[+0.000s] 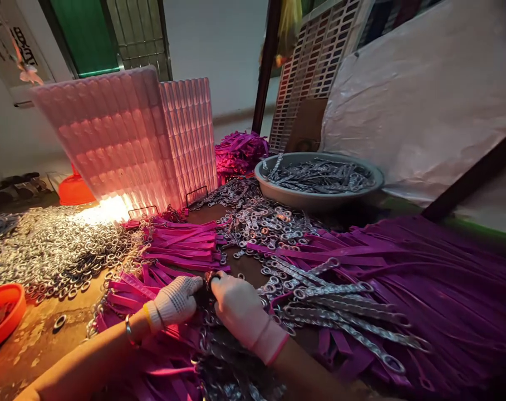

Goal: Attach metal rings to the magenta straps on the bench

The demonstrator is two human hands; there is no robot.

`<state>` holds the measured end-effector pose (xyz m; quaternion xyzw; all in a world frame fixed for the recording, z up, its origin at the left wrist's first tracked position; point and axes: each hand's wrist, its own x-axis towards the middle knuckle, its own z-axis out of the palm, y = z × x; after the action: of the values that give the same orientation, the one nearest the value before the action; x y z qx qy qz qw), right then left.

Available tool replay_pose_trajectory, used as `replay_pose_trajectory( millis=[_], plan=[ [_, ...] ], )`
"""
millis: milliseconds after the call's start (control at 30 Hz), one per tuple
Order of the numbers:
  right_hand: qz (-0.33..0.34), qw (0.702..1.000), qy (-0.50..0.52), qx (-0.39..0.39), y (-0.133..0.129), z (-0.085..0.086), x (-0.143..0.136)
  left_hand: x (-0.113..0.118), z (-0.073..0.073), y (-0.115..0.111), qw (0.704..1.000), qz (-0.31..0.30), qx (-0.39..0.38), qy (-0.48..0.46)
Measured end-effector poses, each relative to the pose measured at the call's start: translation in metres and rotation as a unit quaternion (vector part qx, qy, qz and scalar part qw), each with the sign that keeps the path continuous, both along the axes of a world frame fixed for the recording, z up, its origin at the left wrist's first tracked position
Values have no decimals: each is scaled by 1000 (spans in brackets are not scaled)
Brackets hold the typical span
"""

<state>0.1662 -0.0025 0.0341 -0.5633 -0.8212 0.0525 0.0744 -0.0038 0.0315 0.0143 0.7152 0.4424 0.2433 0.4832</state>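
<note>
My left hand (pixel 175 301), in a white dotted glove, has its thumb and fingers pinched together at the middle of the view. My right hand (pixel 242 312), in a pale glove with a pink cuff, is closed right beside it. Between the fingertips of both hands is a small dark piece (pixel 210 280), mostly hidden, so its kind cannot be made out. Magenta straps (pixel 181 245) with metal rings lie beneath and beyond my hands. To the right of my right hand rest several silvery braided strips with ring ends (pixel 340 317).
A large pile of metal rings (pixel 60 245) spreads over the left side. An orange bowl (pixel 16 306) stands at the left edge. A grey basin (pixel 319 197) with silvery strips stands at the back right. Pink ribbed panels (pixel 111 133) stand upright behind. Long magenta straps (pixel 445 289) cover the right.
</note>
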Motion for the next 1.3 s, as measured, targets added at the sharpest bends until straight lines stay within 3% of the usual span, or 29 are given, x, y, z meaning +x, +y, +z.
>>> replay_pose_trajectory(
  millis=[100, 200, 300, 400, 633, 733, 833, 933, 1033, 1100, 1200, 1300],
  plan=[
    [-26, 999, 29, -13, 0, 8, -1, -4, -3, -3, 1000, 21, -6, -5],
    [-28, 998, 50, -34, 1, 19, -1, -5, 4, -10, 997, 70, -30, -8],
    [-47, 994, 36, -94, 2, 24, -1, -2, 11, -18, 998, 62, 6, -3],
    [-56, 992, 9, -111, 1, 21, 0, 3, 10, -24, 999, 53, -1, -4],
    [18, 999, -22, -23, -11, 2, -1, 6, -5, -31, 994, 80, -56, -50],
    [13, 999, -29, -23, -18, -4, -3, 9, -3, -29, 996, 63, -45, -41],
    [22, 999, -25, -14, -22, -1, -2, 6, 13, -21, 1000, -11, -3, 2],
    [14, 1000, -7, 1, -19, 11, 8, -19, 47, -8, 996, -47, 52, 62],
    [-26, 999, 0, 27, -13, 23, 22, -68, 86, 5, 982, 62, 138, 116],
    [-42, 998, -2, 38, -13, 24, 27, -104, 100, 10, 962, 144, 174, 156],
    [-21, 999, -1, 36, -26, 11, 19, -142, 93, 8, 940, 203, 153, 230],
    [4, 1000, 9, 16, -52, -11, 2, -148, 64, -3, 952, 207, 100, 203]
  ],
)
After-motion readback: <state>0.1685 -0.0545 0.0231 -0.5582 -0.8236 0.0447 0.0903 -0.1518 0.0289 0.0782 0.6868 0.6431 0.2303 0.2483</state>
